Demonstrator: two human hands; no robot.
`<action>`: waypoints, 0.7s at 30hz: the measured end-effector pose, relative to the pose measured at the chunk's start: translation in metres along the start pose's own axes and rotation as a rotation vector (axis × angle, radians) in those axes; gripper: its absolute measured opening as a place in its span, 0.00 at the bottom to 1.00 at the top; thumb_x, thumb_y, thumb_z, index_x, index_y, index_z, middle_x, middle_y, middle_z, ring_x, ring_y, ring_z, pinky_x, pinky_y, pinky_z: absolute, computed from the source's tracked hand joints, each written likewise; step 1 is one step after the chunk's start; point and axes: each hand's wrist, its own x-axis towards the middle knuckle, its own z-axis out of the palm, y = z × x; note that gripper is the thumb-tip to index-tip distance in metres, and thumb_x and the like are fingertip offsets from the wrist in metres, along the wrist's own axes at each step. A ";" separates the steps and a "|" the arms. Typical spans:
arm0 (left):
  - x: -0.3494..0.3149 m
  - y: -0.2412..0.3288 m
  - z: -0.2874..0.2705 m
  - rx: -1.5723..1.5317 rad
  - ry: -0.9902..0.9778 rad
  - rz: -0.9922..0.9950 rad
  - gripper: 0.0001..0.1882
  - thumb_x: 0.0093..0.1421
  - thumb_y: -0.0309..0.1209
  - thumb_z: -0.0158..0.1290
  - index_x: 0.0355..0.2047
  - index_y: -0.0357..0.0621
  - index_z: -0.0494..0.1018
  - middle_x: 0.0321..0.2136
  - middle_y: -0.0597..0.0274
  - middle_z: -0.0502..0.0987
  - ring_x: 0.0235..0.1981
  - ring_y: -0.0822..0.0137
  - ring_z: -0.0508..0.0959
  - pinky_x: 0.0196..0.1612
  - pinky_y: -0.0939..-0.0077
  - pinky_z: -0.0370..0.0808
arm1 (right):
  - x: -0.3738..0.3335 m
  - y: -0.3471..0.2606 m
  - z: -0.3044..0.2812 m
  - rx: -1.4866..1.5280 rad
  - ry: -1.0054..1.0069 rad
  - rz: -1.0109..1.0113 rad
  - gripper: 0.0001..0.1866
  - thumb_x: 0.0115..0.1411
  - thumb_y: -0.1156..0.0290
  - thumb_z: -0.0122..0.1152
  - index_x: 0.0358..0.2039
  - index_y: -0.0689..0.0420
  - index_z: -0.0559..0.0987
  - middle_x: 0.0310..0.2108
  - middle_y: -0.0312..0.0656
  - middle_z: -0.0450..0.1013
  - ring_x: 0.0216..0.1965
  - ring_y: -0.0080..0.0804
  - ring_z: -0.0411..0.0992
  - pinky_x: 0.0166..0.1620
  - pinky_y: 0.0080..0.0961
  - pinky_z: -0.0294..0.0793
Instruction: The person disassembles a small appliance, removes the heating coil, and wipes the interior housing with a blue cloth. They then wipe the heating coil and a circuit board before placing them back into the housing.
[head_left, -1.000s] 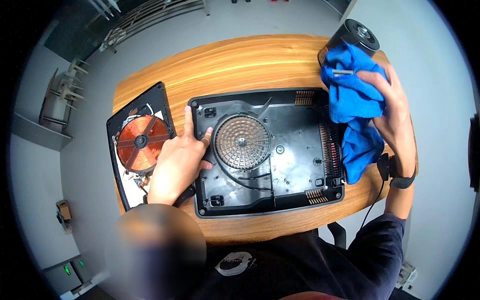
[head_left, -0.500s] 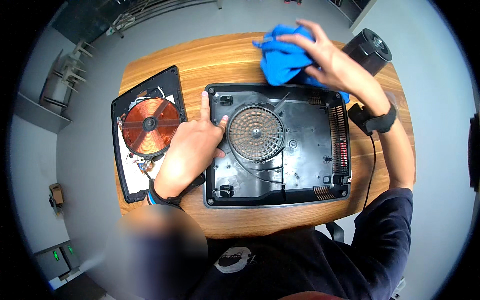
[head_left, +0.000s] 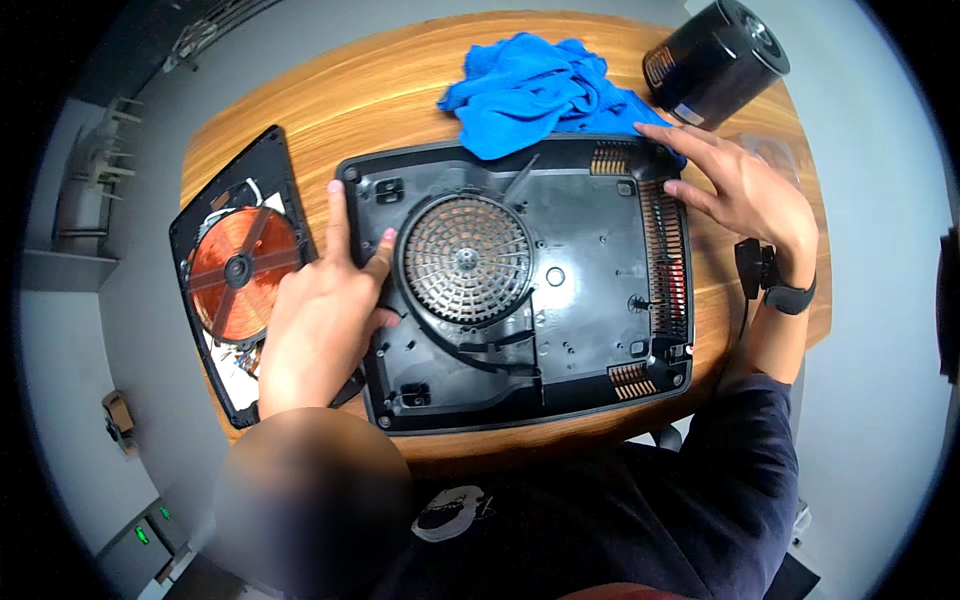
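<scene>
A black plastic housing (head_left: 585, 290) with a round fan grille (head_left: 466, 257) and slotted vents lies in front of me. My left hand (head_left: 325, 310) rests on its left edge, fingers stretched out, index finger near the far left corner. At the far right corner is my right hand (head_left: 745, 185), its fingers spread and empty, the fingertips by the rim. A crumpled blue cloth (head_left: 540, 90) lies just beyond the far edge, one end reaching to the right fingertips. Left of the housing sits a black panel with a copper induction coil (head_left: 243, 270), partly hidden by my left hand and forearm.
On the far right of the wooden table (head_left: 370, 85) stands a black cylindrical appliance (head_left: 715, 65). A small black device (head_left: 755, 268) with a cable is by my right wrist. Stools (head_left: 112, 150) and a brown box (head_left: 118, 412) are off to the left.
My right hand has let go of the blue cloth and come down to the housing's far right corner. The cloth now lies on the table. My left hand stays on the housing; the view has shifted.
</scene>
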 end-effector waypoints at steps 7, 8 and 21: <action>0.003 0.005 -0.007 0.020 0.013 0.022 0.43 0.51 0.34 0.77 0.69 0.50 0.80 0.81 0.27 0.50 0.38 0.43 0.90 0.44 0.56 0.87 | -0.026 -0.011 0.001 0.154 -0.059 0.024 0.45 0.64 0.74 0.74 0.80 0.46 0.67 0.57 0.55 0.80 0.50 0.60 0.82 0.54 0.50 0.81; 0.003 0.003 -0.006 0.029 0.005 0.016 0.42 0.51 0.34 0.77 0.69 0.50 0.80 0.82 0.28 0.49 0.38 0.44 0.90 0.44 0.56 0.87 | -0.027 -0.010 0.004 0.138 -0.048 -0.010 0.44 0.64 0.74 0.74 0.79 0.49 0.68 0.55 0.55 0.80 0.51 0.61 0.81 0.55 0.51 0.79; 0.005 0.005 -0.002 0.097 -0.002 -0.017 0.40 0.51 0.37 0.77 0.67 0.53 0.82 0.83 0.34 0.48 0.41 0.43 0.90 0.44 0.54 0.89 | -0.022 0.014 0.025 0.237 0.099 -0.040 0.43 0.59 0.68 0.75 0.76 0.43 0.70 0.51 0.50 0.86 0.50 0.53 0.87 0.53 0.50 0.87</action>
